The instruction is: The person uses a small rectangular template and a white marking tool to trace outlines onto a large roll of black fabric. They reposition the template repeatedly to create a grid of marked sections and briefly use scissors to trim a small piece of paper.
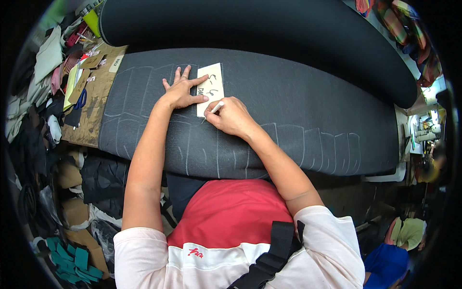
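Observation:
A wide sheet of dark grey fabric [298, 115] lies across the table, covered with chalk outlines of repeated shapes. On it rests a pale rectangular card pattern [211, 82] with handwriting. My left hand [180, 91] lies flat, fingers spread, pressing the card's left edge down. My right hand [231, 116] pinches a short white chalk stick [217, 106] whose tip touches the card's lower edge.
A thick black fabric roll [269, 24] lies behind the sheet. At the left, a cardboard-topped surface [94, 111] carries blue-handled scissors [80, 99], cards and scraps. Fabric piles and teal offcuts [72, 257] lie at lower left. Sewing gear stands at far right.

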Motion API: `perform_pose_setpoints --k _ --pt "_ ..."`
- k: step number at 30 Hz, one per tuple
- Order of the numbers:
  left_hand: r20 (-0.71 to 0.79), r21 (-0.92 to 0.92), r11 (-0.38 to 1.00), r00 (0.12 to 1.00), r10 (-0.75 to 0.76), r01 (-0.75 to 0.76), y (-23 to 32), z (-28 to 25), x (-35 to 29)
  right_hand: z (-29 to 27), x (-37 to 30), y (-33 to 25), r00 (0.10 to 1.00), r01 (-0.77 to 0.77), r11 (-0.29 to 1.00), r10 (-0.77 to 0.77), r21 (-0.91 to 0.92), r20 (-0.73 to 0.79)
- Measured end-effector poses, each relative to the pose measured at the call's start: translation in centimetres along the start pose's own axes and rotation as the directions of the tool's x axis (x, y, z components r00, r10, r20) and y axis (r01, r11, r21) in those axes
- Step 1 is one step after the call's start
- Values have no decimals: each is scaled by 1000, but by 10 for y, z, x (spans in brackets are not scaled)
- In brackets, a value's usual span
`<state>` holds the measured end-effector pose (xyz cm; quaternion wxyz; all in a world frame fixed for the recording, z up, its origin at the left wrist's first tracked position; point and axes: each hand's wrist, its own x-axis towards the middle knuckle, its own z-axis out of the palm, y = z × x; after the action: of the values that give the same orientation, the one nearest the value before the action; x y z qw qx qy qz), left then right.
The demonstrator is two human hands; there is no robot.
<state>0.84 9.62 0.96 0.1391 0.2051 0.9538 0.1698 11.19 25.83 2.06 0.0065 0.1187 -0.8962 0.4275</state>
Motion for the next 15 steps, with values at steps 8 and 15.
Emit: perform_pose_setpoints --k 8,15 --pt "113 106 993 993 38 -50 9 -10 14 5 8 3 1000 1 999 -2 -37 -13" --pt "183 83 988 977 113 -130 7 -14 22 -28 1 -1 983 -175 855 124 -488 -135"
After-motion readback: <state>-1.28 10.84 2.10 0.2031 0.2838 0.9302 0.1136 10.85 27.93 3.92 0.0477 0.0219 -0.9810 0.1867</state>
